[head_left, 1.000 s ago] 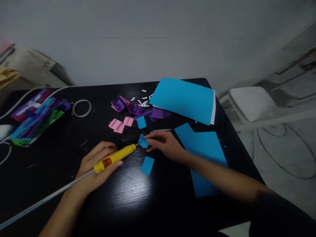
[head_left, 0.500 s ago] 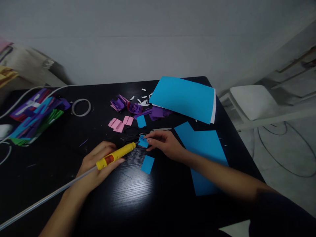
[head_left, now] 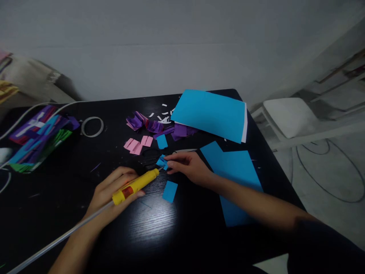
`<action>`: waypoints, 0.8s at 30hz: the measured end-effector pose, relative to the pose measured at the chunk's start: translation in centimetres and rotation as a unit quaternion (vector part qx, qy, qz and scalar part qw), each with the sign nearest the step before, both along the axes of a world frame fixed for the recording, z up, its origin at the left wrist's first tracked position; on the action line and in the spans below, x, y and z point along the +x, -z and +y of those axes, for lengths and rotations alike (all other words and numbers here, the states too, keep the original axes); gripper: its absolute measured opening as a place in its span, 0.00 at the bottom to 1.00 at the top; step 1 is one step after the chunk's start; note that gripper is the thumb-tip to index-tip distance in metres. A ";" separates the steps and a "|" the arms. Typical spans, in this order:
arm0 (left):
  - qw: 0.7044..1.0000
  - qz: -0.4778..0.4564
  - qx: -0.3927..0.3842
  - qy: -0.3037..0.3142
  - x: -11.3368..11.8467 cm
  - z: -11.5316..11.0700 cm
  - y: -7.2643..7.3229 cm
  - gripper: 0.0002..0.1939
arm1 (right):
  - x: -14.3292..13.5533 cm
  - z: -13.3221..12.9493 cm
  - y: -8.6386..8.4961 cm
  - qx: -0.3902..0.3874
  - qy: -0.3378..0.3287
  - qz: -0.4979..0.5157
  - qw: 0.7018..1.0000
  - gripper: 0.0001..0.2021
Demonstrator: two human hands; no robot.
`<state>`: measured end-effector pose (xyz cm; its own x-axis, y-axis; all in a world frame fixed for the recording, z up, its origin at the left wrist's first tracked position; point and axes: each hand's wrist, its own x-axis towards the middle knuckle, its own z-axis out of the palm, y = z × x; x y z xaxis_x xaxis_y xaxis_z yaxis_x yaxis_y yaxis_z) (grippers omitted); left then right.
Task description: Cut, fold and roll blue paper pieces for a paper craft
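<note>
My left hand (head_left: 114,192) is closed around a yellow glue gun (head_left: 135,186), from whose back a long clear glue stick (head_left: 61,238) runs toward the lower left. The gun's nozzle meets a small folded blue paper piece (head_left: 162,162). Thumb and fingers of my right hand (head_left: 189,167) pinch that piece at its right side. Just below lies a flat blue paper rectangle (head_left: 170,191). Dark-handled scissors (head_left: 185,150) lie behind my right hand, partly hidden by it. Another small blue paper piece (head_left: 162,141) rests farther back.
Pink folded papers (head_left: 134,146), purple folded strips (head_left: 137,120) and white scraps (head_left: 164,120) lie beyond my hands. Large blue sheets (head_left: 211,114) sit at the back right, and a cut blue sheet (head_left: 239,171) under my right forearm. A tape roll (head_left: 92,127) and bundled coloured paper (head_left: 42,133) are left.
The glue gun's nozzle has shifted slightly right, from the left edge of the folded blue paper to over its lower part. My right hand keeps its pinch. The view has moved slightly.
</note>
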<state>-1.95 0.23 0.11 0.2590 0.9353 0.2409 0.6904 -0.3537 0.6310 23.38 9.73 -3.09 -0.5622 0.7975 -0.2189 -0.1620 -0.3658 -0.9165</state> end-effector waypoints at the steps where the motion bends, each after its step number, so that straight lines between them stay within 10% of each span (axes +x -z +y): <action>1: 1.000 0.001 0.000 0.005 0.1 0.0 0.0 0.09 | 0.0 0.0 0.1 0.000 -0.002 -0.001 1.000 0.16; 24: 1.000 0.010 0.017 -0.005 0.0 0.2 -0.2 0.08 | -0.3 -0.2 -0.1 0.002 0.007 0.003 1.000 0.15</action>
